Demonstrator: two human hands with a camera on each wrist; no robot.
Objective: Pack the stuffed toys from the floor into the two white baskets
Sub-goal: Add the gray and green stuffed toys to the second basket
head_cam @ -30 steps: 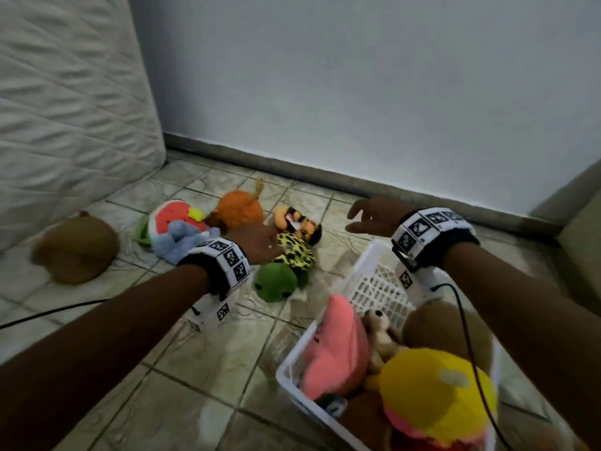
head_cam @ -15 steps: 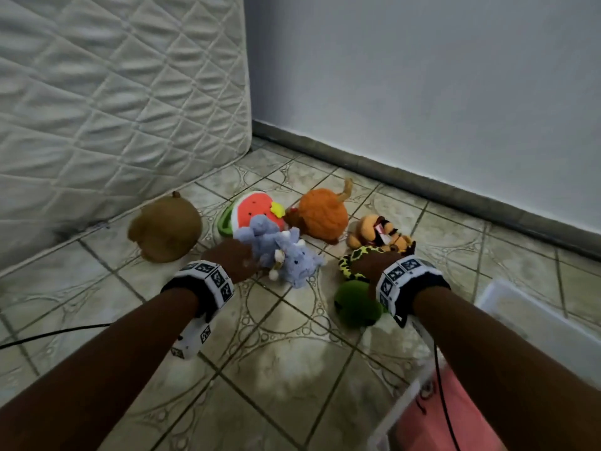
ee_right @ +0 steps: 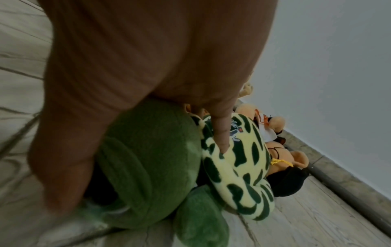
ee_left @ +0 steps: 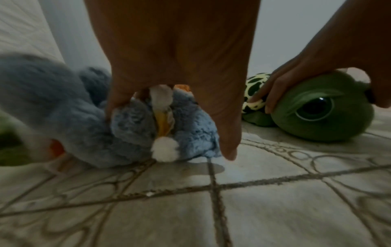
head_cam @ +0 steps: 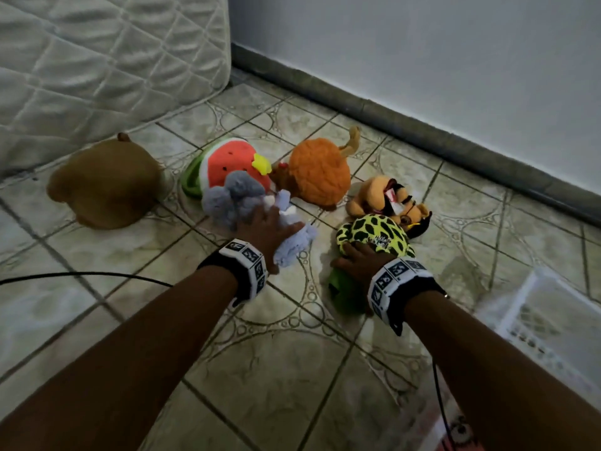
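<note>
Several stuffed toys lie on the tiled floor. My left hand (head_cam: 270, 227) grips a blue-grey plush (head_cam: 240, 198) (ee_left: 131, 127) from above, fingers curled into its fur. My right hand (head_cam: 359, 260) grips a green turtle (head_cam: 370, 236) (ee_right: 152, 160) with a yellow spotted shell, the thumb on its green head and the fingers over the shell. Behind them lie a watermelon plush (head_cam: 224, 164), an orange furry plush (head_cam: 320, 175), a tan dog plush (head_cam: 387, 200) and a brown round plush (head_cam: 104, 183). A white basket (head_cam: 533, 317) shows at the right edge.
A quilted white mattress (head_cam: 97, 60) leans at the left. A grey wall with a dark skirting board (head_cam: 422, 131) runs behind the toys. A black cable (head_cam: 81, 275) crosses the floor at the left. A pink toy (head_cam: 461, 434) peeks in at the bottom right.
The view swung left, away from the filled basket. My left hand closed on the blue-grey plush and my right hand came from over the basket down onto the turtle.
</note>
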